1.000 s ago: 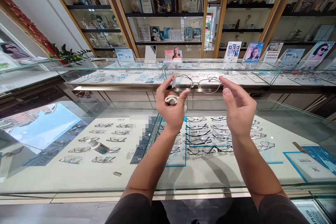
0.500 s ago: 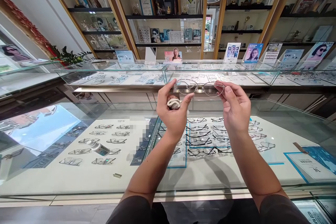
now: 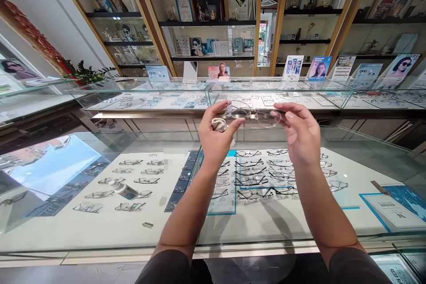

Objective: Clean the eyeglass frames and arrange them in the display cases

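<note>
Thin-rimmed eyeglasses [image 3: 269, 118] are held up in the air above the near glass showcase, gripped at both sides. My left hand [image 3: 216, 135] pinches one side of the frame between thumb and forefinger. A crumpled pale cloth [image 3: 219, 124] is tucked in that same hand's curled fingers. My right hand [image 3: 301, 131] has its fingers and thumb closed around the other side, near the temple. The lenses are clear, and the background shows through them.
Rows of eyeglasses [image 3: 254, 193] lie inside the near showcase [image 3: 133, 246]. A white bottle [image 3: 124, 190] and a small metallic piece [image 3: 147, 225] appear at left. Behind stands a second glass showcase [image 3: 159, 113] with upright advertising cards [image 3: 293, 67]. Shelves line the back wall.
The eyeglasses have tilted, with their right side dropping slightly and the left lens shifting right. My right hand has moved a little to the right. Both hands still hold the frame.
</note>
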{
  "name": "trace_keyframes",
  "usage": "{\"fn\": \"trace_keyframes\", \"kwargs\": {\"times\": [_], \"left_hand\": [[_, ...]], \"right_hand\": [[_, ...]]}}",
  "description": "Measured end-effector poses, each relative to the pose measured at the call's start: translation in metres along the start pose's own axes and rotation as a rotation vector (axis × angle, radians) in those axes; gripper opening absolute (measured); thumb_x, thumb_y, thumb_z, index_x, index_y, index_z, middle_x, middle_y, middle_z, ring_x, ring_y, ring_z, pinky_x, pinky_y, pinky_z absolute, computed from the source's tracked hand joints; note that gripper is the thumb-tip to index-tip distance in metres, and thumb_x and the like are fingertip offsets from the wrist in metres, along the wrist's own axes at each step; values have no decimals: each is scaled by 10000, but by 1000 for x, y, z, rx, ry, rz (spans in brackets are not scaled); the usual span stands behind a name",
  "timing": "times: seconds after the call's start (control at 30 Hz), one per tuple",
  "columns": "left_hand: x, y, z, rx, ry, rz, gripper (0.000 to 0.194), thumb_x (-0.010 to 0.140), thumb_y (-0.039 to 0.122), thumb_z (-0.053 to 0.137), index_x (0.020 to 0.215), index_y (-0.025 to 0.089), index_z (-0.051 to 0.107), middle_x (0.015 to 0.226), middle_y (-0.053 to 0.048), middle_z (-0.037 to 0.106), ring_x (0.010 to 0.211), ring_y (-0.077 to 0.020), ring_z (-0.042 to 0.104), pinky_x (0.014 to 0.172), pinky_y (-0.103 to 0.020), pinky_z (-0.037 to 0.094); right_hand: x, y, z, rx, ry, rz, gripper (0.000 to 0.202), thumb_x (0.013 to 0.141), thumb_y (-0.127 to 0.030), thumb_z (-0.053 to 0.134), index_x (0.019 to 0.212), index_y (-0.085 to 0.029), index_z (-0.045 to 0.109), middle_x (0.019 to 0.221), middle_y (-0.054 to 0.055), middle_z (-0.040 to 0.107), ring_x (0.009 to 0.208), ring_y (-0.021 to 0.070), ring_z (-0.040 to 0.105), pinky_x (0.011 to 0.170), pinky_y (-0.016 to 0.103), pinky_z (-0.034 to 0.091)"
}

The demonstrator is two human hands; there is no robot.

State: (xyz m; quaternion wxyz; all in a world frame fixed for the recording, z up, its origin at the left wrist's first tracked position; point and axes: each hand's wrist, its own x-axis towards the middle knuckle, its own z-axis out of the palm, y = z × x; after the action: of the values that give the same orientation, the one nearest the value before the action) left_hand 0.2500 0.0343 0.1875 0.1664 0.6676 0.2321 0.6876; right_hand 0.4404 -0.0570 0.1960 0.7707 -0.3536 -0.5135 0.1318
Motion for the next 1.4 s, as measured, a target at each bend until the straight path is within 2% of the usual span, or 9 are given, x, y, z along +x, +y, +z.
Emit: {"fn": "trace_keyframes", "kwargs": {"times": [0.23,0.37,0.67,0.8,0.87,0.97,1.03,1.17,1.4], "left_hand": [[10,7,-21,192,-223,325,574,856,539,908,1349,297,743,1310,-103,802,1120,-274,779,975,-435,653],[7,15,-23,190,-285,347,579,868,523,903,1374,301,732,1292,-100,813,1042,-247,790,904,-393,665],[5,8,-21,-118,-385,23,593,819,484,953,1357,322,764,1239,-93,829,709,-172,710,704,-393,667],[6,11,-20,-136,-409,9,636,837,457,939,1422,329,726,1316,-102,802,734,-164,704,689,-367,637],[6,19,-23,-52,-321,52,615,847,455,929,1410,312,728,1335,-98,786,795,-165,714,736,-352,624],[1,35,-31,65,-100,60,299,910,418,869,1154,254,812,1103,-51,808,780,-145,684,751,-314,577],[-7,43,-34,50,-125,-40,174,940,403,829,943,228,825,885,-24,790,739,-145,669,710,-294,541],[-26,52,-37,-68,-316,-349,259,899,470,851,897,212,866,821,-40,802,738,-168,670,701,-300,524],[-48,51,-57,-167,-279,-643,404,755,549,931,876,168,864,705,-24,725,649,-142,567,648,-286,466]], "right_hand": [[6,-13,-13,-400,-336,-84,171,980,-412,778,1100,-301,828,1257,53,815,1253,258,730,1153,540,540],[5,-12,-11,-427,-402,-67,125,995,-403,768,1000,-295,831,1191,42,817,1172,244,739,1109,549,541],[9,-7,-14,-101,-604,263,195,981,-442,790,894,-269,815,1239,58,829,1172,242,768,1036,511,609],[8,-7,-11,-51,-561,315,190,958,-435,814,871,-266,820,995,35,851,1096,231,786,1026,475,616],[6,-5,-10,-60,-509,310,200,935,-441,833,871,-253,821,1004,47,851,1073,230,787,1002,451,620],[0,-3,-4,-93,-399,248,192,919,-416,839,887,-229,817,1043,68,852,1060,229,787,993,430,614],[-8,-3,4,-155,-344,161,168,939,-389,814,912,-224,818,1060,70,851,1064,231,785,1017,439,601],[-31,-8,25,-340,-304,-108,140,1009,-332,736,956,-230,817,1087,66,840,1062,236,781,1002,440,600],[-75,-1,51,-610,-289,-330,185,1064,-264,637,1063,-195,809,1176,122,820,1098,271,781,974,426,623]]}}
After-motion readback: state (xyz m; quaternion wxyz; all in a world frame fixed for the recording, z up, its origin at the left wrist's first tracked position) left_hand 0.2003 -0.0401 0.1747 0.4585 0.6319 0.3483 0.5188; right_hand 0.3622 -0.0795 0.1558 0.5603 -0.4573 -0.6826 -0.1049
